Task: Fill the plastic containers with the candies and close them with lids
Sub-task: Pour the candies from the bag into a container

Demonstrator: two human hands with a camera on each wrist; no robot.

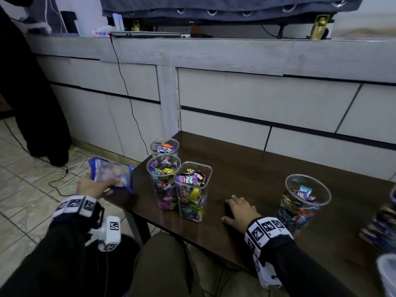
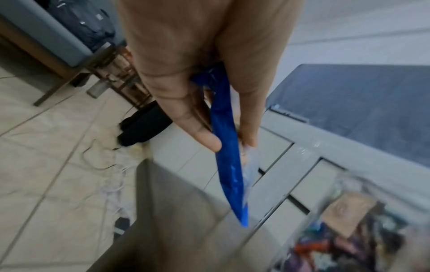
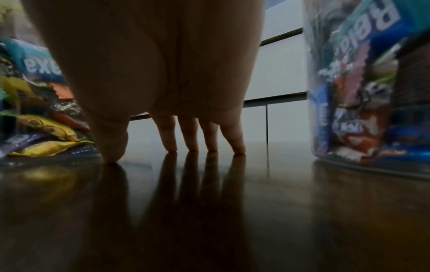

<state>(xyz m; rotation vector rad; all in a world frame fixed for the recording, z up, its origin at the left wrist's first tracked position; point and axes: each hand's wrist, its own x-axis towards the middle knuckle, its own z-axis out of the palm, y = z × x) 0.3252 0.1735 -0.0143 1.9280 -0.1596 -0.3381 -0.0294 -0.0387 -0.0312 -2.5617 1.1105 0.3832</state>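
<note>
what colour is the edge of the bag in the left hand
Blue; the bag has a clear middle, pinched in the left hand. The left wrist view shows it best.

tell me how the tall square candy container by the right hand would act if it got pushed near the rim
The square container stands tall on a narrow base, so a push near the rim would probably tip it. Packed with candies to the top, it is likely heavy. The glossy table may let it slide if pushed low.

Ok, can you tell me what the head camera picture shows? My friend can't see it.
A person's left hand holds a blue-edged clear bag beside a dark table, while the right hand rests flat on it. Four clear containers of colourful wrapped candies stand there without lids.
</note>
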